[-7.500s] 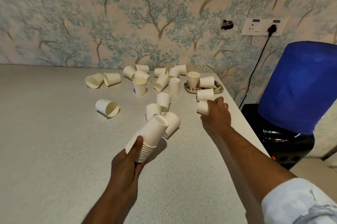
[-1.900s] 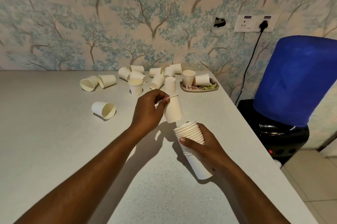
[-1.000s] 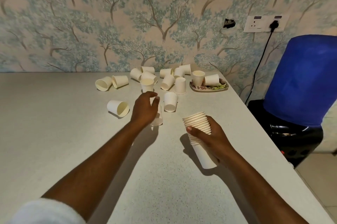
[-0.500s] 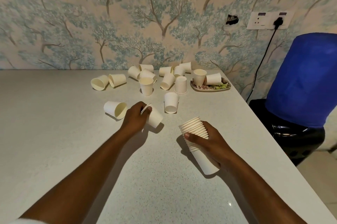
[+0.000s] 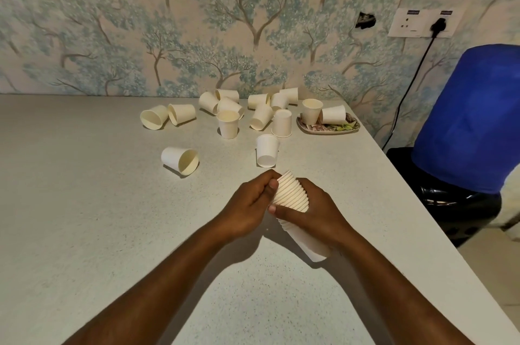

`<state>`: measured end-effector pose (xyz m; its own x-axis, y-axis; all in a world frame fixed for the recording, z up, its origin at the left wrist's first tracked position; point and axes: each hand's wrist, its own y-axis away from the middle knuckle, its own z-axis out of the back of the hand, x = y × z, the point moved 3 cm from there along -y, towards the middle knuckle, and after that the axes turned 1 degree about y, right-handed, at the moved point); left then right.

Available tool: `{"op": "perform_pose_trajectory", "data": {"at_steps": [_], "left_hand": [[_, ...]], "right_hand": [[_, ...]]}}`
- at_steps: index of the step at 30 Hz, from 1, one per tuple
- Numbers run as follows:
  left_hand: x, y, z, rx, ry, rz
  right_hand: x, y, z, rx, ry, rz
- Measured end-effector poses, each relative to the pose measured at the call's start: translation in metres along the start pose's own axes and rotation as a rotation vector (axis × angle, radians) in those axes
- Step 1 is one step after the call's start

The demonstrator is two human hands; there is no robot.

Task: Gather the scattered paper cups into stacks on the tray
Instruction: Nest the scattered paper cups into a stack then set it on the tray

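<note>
My right hand (image 5: 313, 214) grips a tilted stack of white paper cups (image 5: 292, 195) just above the table, rims pointing up and left. My left hand (image 5: 249, 205) is curled at the stack's open end, fingers over the top rim; the cup it carried is hidden there. Several loose cups lie scattered farther back: one on its side (image 5: 180, 160), one lying base-forward (image 5: 266, 150), an upright cup (image 5: 228, 124), and a cluster near the wall (image 5: 263, 108). A small patterned tray (image 5: 329, 127) at the back right holds two cups (image 5: 311, 111).
The speckled grey table (image 5: 84, 218) ends at a right edge running diagonally past my right arm. Beyond it stands a water dispenser with a blue bottle (image 5: 467, 119). A black cable (image 5: 408, 91) hangs from the wall socket (image 5: 422, 22).
My left hand picked a cup off the table and brought it to the open end of the stack in my right hand. The stack has tilted toward the left hand.
</note>
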<state>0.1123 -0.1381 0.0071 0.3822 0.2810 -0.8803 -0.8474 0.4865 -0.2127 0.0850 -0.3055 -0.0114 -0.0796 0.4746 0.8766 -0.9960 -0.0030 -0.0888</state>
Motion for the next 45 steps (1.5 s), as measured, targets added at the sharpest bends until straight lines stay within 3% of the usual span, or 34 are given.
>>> {"op": "perform_pose_trajectory", "data": {"at_steps": [7,14,17,20,22,28,37,45], "left_hand": [[0.000,0.008,0.006,0.037,0.036,-0.010],[0.008,0.006,0.054,-0.173,-0.099,-0.181],[0.033,0.003,0.099,-0.277,-0.351,-0.187],[0.073,-0.005,0.149,-0.107,-0.843,-0.021],[0.094,-0.007,0.178,-0.021,-1.022,0.078],[0.121,-0.007,0.200,0.032,-1.160,0.105],[0.087,-0.001,0.189,-0.169,-1.165,0.042],[0.041,0.023,0.123,-0.338,-0.314,-0.021]], "right_hand": [[0.011,0.001,-0.006,-0.020,0.039,0.034],[0.012,-0.005,-0.015,-0.050,-0.028,-0.001],[0.011,-0.004,-0.017,-0.037,-0.061,-0.002],[0.011,-0.003,-0.022,-0.018,-0.073,-0.007],[0.012,-0.004,-0.027,-0.010,-0.081,-0.006],[0.008,-0.010,-0.039,0.010,-0.103,-0.031],[0.008,-0.014,-0.045,0.007,-0.105,-0.062],[0.023,0.001,-0.056,0.008,-0.032,-0.055]]}}
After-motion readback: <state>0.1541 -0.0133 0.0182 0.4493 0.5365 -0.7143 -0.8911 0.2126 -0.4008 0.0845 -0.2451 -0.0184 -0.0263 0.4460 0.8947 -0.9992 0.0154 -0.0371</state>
